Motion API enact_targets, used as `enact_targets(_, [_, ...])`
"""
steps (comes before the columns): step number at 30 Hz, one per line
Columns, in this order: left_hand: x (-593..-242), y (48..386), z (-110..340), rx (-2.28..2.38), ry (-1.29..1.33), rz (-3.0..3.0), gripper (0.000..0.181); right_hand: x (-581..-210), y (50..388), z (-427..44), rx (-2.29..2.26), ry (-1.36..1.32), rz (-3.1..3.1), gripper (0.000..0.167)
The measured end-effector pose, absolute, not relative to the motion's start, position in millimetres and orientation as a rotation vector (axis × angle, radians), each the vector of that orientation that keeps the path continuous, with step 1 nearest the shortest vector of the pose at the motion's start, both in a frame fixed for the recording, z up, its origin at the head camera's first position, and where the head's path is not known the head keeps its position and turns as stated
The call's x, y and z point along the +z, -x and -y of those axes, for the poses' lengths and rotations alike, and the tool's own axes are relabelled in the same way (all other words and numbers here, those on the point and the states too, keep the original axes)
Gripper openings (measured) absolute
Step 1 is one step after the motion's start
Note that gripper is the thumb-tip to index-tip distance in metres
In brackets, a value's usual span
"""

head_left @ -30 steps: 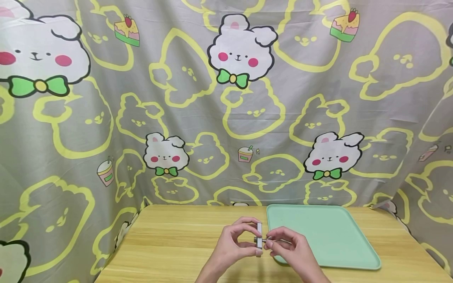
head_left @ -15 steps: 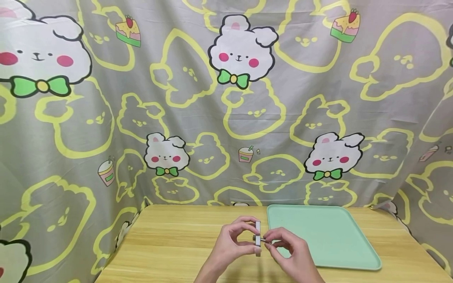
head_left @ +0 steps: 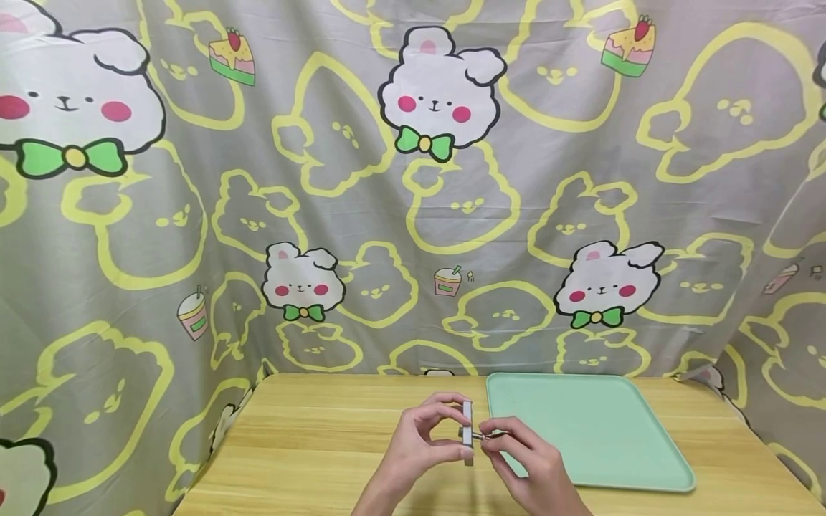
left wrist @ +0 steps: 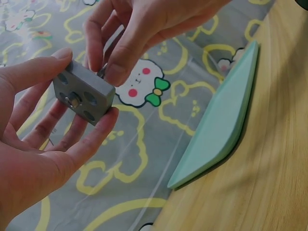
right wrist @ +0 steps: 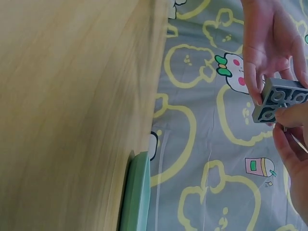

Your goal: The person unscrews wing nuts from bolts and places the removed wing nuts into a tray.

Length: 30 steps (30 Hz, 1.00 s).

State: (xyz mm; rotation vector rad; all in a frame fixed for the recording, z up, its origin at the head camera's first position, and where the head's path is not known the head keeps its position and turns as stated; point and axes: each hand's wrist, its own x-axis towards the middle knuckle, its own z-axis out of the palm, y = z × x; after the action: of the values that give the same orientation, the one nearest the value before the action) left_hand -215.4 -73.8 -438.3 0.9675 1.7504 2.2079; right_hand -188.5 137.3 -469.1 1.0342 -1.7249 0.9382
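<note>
A grey square block [left wrist: 86,89] with several round holes is held up on edge above the table. My left hand [head_left: 419,441] grips it by opposite edges between thumb and fingers. A metal bolt [left wrist: 73,99] passes through its middle, and its slim shank sticks out toward the right. Thumb and fingertips of my right hand [head_left: 529,451] pinch the shank's end, which they mostly hide. A thin dark piece shows at those fingertips, too small to identify. Recesses mark the block's other face in the right wrist view, where the right thumb partly covers it.
A mint-green tray [head_left: 594,430] lies on the wooden table [head_left: 310,437], right of and behind the hands. A grey curtain [head_left: 361,215] with yellow outlines and cartoon rabbits closes off the back and sides.
Both hands and the block have shifted slightly left. My right fingers have changed their hold on the shank and spread a little, and more of the shank shows beside the block.
</note>
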Motion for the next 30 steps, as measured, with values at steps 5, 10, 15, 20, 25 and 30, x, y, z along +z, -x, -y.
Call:
enact_targets(5, [-438,215,75,2.203,-0.951,-1.760,0.033,-468,188,-137,0.955,-1.047,1.725,0.010])
enact_targets(10, [-438,216,76,2.200,-0.945,-1.778,0.033,-464,181,-138,1.109,-0.971,1.822,0.029])
enact_targets(15, [-437,216,75,2.200,-0.962,-1.788,0.033,-454,172,-138,1.483,-0.715,1.982,0.036])
enact_targets(20, [-436,215,74,2.201,-0.976,-1.790,0.033,-445,172,-140,1.980,-0.259,2.085,0.022])
enact_targets(25, [-436,214,73,2.191,-0.977,-1.792,0.033,-445,177,-147,2.341,-0.095,2.138,0.039])
enact_targets(30, [-436,214,72,2.167,-0.982,-1.793,0.033,-448,179,-153,2.568,-0.176,2.137,0.038])
